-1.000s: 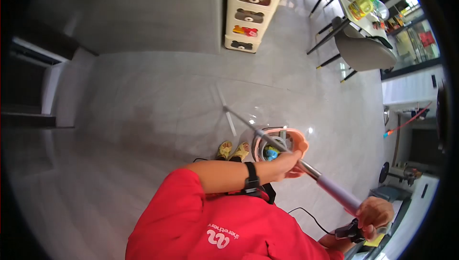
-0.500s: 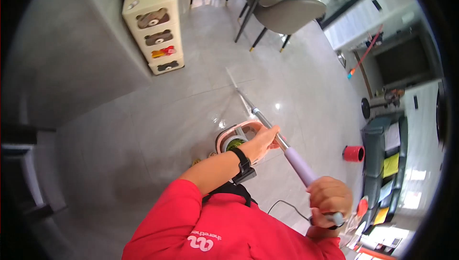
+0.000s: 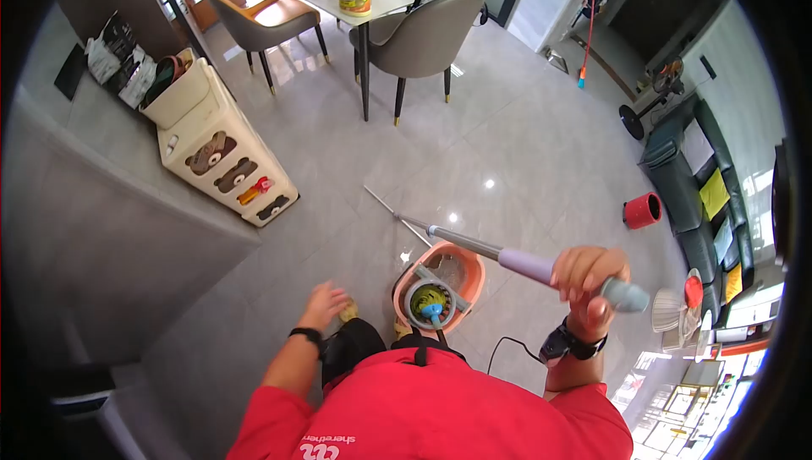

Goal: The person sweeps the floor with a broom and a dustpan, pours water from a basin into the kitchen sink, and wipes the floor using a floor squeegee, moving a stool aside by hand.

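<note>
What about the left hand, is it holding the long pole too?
No, the left hand is away from the pole, which only the right hand grips.

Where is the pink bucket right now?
In the head view, the pink bucket stands on the floor by the feet, between the empty left hand and the right hand, which grips a purple-handled pole.

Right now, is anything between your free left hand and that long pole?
Nothing visible stands between the left hand and the pole, held in the right hand; the bucket seems to sit lower, on the floor.
</note>
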{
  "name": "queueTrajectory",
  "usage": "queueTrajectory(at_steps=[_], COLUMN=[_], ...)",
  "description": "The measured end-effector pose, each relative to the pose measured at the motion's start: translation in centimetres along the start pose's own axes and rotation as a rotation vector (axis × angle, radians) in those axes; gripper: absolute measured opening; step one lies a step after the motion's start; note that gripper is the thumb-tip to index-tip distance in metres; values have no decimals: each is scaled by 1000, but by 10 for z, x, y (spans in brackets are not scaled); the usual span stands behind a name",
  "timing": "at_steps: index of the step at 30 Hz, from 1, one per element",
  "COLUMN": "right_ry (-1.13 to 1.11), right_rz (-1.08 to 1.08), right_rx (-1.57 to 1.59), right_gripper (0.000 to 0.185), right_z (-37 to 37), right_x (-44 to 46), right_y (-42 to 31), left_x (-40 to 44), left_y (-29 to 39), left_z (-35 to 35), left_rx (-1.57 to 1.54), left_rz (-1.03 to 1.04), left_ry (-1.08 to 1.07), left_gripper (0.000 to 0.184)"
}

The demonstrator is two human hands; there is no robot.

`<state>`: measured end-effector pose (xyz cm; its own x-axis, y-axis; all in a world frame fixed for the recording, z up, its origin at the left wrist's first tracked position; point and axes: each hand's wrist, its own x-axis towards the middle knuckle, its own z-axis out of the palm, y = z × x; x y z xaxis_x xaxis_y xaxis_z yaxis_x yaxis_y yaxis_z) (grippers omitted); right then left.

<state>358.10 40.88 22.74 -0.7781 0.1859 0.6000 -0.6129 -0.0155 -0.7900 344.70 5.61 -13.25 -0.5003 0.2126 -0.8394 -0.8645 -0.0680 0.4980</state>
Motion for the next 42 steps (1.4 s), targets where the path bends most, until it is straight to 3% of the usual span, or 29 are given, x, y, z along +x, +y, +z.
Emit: queueTrajectory(at_steps=[3, 4, 7, 8, 9, 10, 15, 17, 19, 24, 29, 33, 38, 42], right_ry=[285, 414, 569, 599, 700, 794, 879, 872, 870, 832, 822, 981, 1232, 1386], right_rz=[-101, -149, -191, -205, -242, -276, -368, -430, -462, -545, -561, -540, -436, -369], right_rx=[-86, -128, -303, -325, -350, -376, -539, -580, -643, -799, -931, -1025, -1113, -1126], right_gripper=[28, 27, 27, 27, 25, 24, 22, 23, 21, 21, 22, 21, 21, 23], right_z=[5, 8, 16, 20, 24, 29, 58, 68, 75, 72, 34, -26, -122, -175], right_x=[22, 27, 46, 54, 63, 70, 94, 94, 93, 94, 87, 79, 66, 66], right_y=[17, 20, 29, 31, 30, 27, -4, -14, -18, -16, -1, 15, 36, 26], left_x=[32, 8, 38, 40, 9, 21, 80, 125, 165, 181, 219, 269, 317, 334], left_y=[-13, 2, 0, 7, 40, 44, 106, 132, 158, 234, 260, 276, 330, 367], left_z=[-147, -165, -299, -326, -298, -326, -343, -340, -302, -118, 1, 55, 130, 232], left_rx=[-74, -31, -3, 22, 48, -65, 39, 372, 518, 695, 1097, 1309, 1404, 1412], left_rz=[-7, -24, -173, -206, -205, -231, -218, -207, -98, 119, 134, 179, -96, 0], left_ry=[310, 426, 603, 628, 707, 673, 637, 405, 298, 113, -129, -320, -226, -187], left_gripper=[49, 51, 33, 36, 41, 45, 38, 31, 35, 35, 43, 46, 38, 34])
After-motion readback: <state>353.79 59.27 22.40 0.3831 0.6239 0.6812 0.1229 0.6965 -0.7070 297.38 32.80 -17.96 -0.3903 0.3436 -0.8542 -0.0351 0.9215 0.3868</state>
